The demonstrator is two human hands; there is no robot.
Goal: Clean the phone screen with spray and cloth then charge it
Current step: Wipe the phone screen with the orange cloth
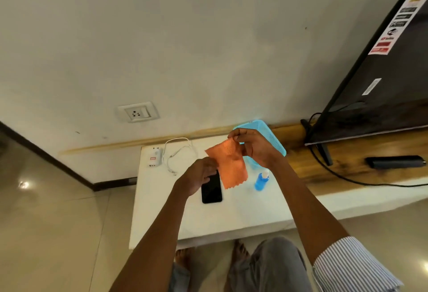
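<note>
Orange cloth [231, 164] hangs in the air above the white bench [231, 217], stretched between both hands. The right hand [251, 147] pinches its upper corner between thumb and fingertips, and the left hand [200, 174] pinches its lower left edge, so each grip is closed on the cloth. Its zigzag bottom hem dangles free, just beside the phone [211, 188].

Taking the phone as landmark: it lies flat on the bench, dark screen up, its upper end partly hidden behind the left hand. Just to its right stands a small blue spray bottle [261, 179] with a white cap, upright and apart from the phone. Beyond the bottle, behind the right hand, lies a light blue fabric-covered object [275, 139] that I cannot identify. To the phone's upper left, near the bench's far corner, rest a white charger plug [154, 157] and a loosely coiled white cable [178, 155]. On the wall above those sits a white socket [138, 112]. Far to the phone's right, a dark television [382, 83] stands on a wooden shelf [347, 159].
</note>
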